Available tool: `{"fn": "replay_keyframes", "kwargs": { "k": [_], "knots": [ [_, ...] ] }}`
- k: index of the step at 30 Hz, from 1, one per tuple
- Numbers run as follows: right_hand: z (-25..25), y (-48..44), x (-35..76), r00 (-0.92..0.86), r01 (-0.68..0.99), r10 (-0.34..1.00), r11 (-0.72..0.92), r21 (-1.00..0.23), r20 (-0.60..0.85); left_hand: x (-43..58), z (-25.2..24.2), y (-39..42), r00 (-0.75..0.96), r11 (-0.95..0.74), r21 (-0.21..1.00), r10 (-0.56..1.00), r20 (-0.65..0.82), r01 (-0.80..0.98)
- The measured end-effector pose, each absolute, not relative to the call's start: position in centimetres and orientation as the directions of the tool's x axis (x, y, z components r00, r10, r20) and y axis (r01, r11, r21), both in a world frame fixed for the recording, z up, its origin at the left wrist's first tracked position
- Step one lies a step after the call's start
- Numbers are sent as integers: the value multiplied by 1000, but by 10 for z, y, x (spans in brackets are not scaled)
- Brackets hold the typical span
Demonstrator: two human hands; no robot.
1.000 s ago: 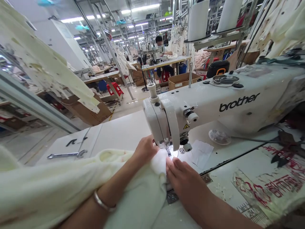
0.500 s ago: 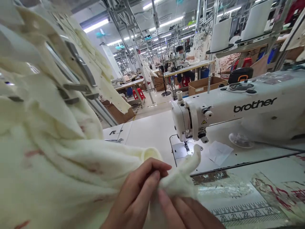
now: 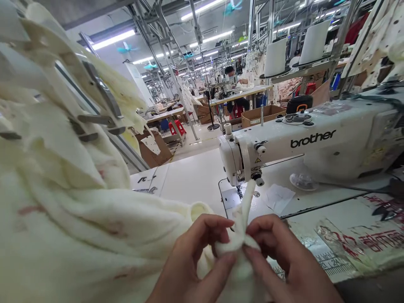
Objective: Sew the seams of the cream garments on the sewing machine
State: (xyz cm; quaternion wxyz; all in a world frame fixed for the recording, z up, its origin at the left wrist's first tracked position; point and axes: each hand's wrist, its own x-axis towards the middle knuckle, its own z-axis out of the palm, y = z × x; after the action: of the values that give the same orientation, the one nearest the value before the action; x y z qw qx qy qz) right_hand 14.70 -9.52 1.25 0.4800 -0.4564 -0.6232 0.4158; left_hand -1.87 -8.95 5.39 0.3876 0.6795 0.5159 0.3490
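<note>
Right now both hands are pinching; the left hand (image 3: 192,263) curls its fingers around a gathered neck of cream padded fabric (image 3: 236,246), while the right hand (image 3: 284,256) presses in from the other side. A narrow strip (image 3: 244,206) of that fabric stands up between them toward the needle plate (image 3: 229,198) of a Brother sewing machine (image 3: 303,147); the bulk of the garment (image 3: 78,219) heaps at left, streaked red. Beyond, a sheet of white paper (image 3: 279,198) lies on the sewing table (image 3: 189,176), near a clear plastic disc (image 3: 301,182); a co-worker (image 3: 230,73) sits at a far machine.
</note>
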Motion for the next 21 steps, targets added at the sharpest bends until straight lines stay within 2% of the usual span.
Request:
{"fn": "replay_keyframes", "kwargs": {
  "k": [3, 5, 9, 12, 14, 16, 17, 18, 19, 20, 21],
  "knots": [
    [10, -86, 162, -314, 70, 948, 80, -994, 54, -21, 55, -83, 253, -129, 806, 967, -26, 578],
    [13, -83, 169, -339, 33, 939, -42, -999, -51, -21, 57, -80, 273, -93, 778, 956, -103, 621],
    [20, -81, 174, -333, -88, 921, -242, -966, -201, -17, 59, -77, 279, -46, 791, 947, -161, 610],
    [20, -78, 175, -376, -79, 888, -316, -945, -265, -13, 58, -73, 281, -34, 788, 943, -179, 615],
    [17, -75, 178, -437, -39, 864, -295, -955, -250, -14, 57, -69, 281, -38, 786, 944, -175, 617],
    [15, -71, 185, -455, 63, 881, -112, -992, -128, -18, 55, -65, 283, -38, 789, 943, -175, 613],
    [15, -69, 189, -427, 142, 904, 65, -988, -2, -21, 55, -63, 292, -37, 803, 941, -173, 595],
    [15, -67, 194, -375, 237, 912, 271, -933, 170, -24, 55, -62, 307, -33, 828, 936, -170, 560],
    [17, -66, 197, -318, 341, 880, 454, -823, 354, -27, 55, -60, 330, -30, 860, 930, -163, 510],
    [19, -64, 201, -278, 431, 814, 581, -691, 511, -29, 55, -59, 357, -27, 894, 922, -151, 447],
    [22, -63, 203, -267, 488, 748, 649, -584, 607, -30, 55, -59, 387, -23, 923, 912, -138, 384]
  ]
}}
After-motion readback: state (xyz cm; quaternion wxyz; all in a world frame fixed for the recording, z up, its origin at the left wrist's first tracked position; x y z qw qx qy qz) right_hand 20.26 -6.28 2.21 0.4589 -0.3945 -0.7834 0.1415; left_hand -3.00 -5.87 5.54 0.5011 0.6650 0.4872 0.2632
